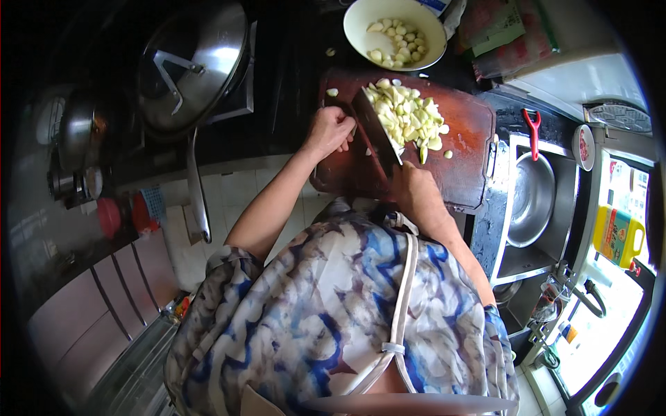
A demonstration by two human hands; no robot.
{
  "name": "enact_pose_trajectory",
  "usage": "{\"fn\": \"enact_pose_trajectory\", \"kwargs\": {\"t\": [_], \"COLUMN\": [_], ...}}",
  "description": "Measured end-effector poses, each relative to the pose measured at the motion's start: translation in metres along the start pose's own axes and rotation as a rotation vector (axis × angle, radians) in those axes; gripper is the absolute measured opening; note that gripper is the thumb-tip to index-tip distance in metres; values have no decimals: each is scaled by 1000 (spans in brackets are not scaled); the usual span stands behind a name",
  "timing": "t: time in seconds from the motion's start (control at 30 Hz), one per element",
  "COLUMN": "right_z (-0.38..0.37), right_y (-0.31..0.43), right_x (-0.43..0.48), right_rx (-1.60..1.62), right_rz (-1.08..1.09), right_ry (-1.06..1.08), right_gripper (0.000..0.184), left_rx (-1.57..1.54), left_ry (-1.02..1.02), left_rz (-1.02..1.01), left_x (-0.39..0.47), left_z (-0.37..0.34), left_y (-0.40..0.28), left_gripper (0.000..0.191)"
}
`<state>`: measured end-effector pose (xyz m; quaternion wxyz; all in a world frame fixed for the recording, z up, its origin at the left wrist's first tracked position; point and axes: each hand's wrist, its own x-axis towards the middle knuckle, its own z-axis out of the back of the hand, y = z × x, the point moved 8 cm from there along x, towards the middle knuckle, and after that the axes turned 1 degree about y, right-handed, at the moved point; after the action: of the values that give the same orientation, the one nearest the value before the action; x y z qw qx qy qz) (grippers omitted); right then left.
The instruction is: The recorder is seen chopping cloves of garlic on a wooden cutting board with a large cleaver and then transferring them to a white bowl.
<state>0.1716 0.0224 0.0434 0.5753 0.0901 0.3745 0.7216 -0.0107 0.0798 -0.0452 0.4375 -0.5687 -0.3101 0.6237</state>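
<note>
In my right hand (418,195) is the handle of a cleaver, low on the cutting board. The dark broad blade (375,136) of the cleaver slants up and left from it. Along the blade's right side lies a heap of cut garlic (405,115). My left hand (332,131) is over the left part of the reddish-brown cutting board (463,156), left of the blade, with its fingers curled inward. Whether it pinches a small piece is hidden. A single garlic clove (332,92) lies near the board's upper left corner.
Beyond the board stands a cream bowl (359,26) with whole garlic cloves. A lidded pan (208,99) sits on the left, its long handle (196,192) jutting towards me. At right are a sink with a metal basin (533,200), a red peeler (533,132) and a small bowl (584,148).
</note>
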Motion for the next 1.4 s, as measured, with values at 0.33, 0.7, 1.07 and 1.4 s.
{"fn": "enact_pose_trajectory", "kwargs": {"t": [0.33,0.7,1.07,1.4], "right_z": [-11,14,20,23], "right_y": [-8,14,8,6], "right_x": [12,-15,-9,-5], "right_rx": [28,-223,-175,-129], "right_rz": [-22,99,44,31], "right_ry": [31,38,98,110], "right_gripper": [26,19,22,23], "left_rx": [35,389,1123,1138], "left_ry": [27,-306,188,26], "left_rz": [11,-523,-422,-680], "left_x": [-4,75,197,169], "left_z": [0,60,-52,-52], "left_y": [-7,-142,-146,-180], "left_gripper": [18,16,63,39]}}
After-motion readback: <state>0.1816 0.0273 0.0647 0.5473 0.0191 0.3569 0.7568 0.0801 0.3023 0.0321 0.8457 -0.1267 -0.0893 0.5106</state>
